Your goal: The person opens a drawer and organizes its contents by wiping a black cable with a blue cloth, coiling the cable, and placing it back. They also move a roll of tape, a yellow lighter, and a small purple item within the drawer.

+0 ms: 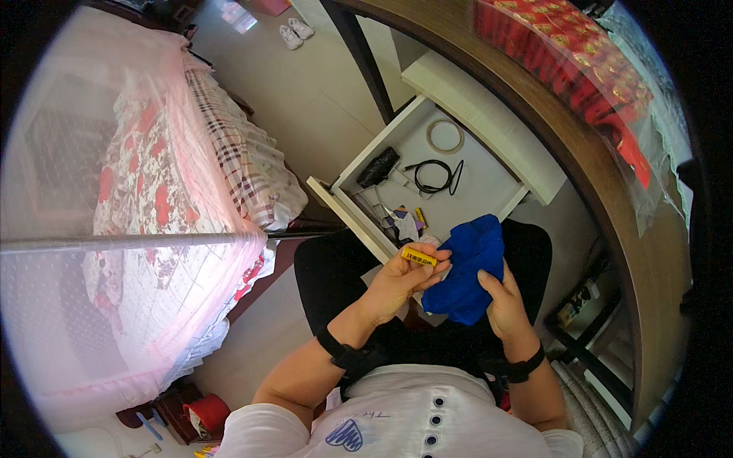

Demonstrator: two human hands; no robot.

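A yellow battery is held between the thumb and fingers of my left hand. Beside it, my right hand grips a blue cloth that hangs bunched over my lap. Beyond both hands stands an open white drawer. Inside lie a roll of tape, a coiled black cable, a black bundle, a pair of scissors and another yellow battery, with small items near it.
A dark wooden tabletop curves along the right, bearing red packages under clear plastic. To the left is a bed with pink netting. White shoes stand on the tiled floor. A red bin is at lower left.
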